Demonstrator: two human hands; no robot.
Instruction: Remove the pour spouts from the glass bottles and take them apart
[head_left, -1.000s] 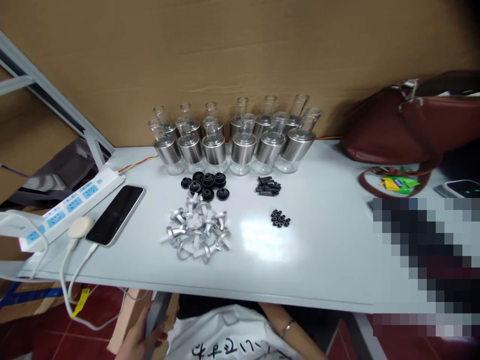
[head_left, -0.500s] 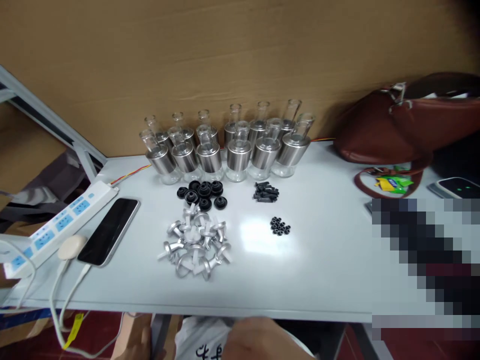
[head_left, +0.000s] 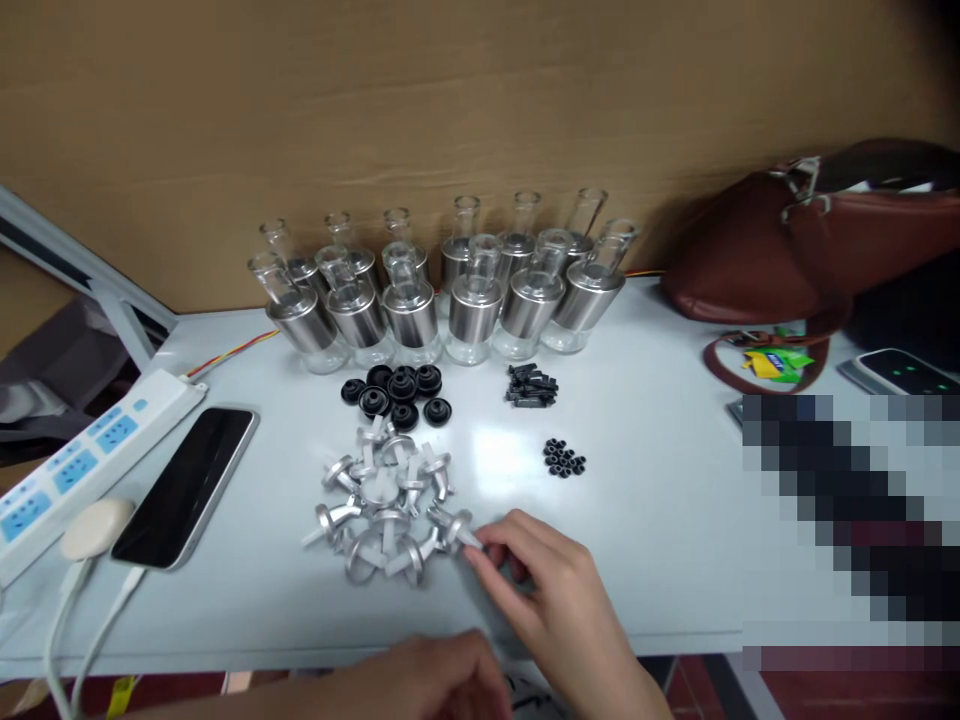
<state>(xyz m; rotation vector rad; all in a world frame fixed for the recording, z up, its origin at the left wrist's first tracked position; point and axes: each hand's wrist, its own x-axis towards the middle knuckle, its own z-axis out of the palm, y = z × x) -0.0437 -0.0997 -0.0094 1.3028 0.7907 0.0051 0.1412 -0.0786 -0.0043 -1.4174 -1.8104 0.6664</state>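
My right hand (head_left: 536, 570) pinches a silver pourer spout (head_left: 459, 530) by its whitish tube, at the right edge of a pile of similar silver pourer spouts (head_left: 380, 488). Low in the view, over the table's front edge, is my left hand (head_left: 450, 665), bent downward with its fingers mostly hidden. Just behind the pile lie several black ribbed stoppers (head_left: 403, 385). Small black rings (head_left: 564, 458) sit in a cluster beyond my right hand, and thin black plastic pieces (head_left: 531, 386) are heaped farther back.
Two rows of glass bottles with steel sleeves (head_left: 475, 310) stand along the cardboard backing (head_left: 450, 90). On the left are a phone (head_left: 187, 485), a round white charger (head_left: 97, 528) and a power strip (head_left: 97, 460). A brown bag (head_left: 750, 250) and a green-yellow packet (head_left: 776, 364) lie on the right.
Both hands have come up from below the table edge. The right one has reached the pile and taken hold of a pourer spout. The view has shifted slightly.
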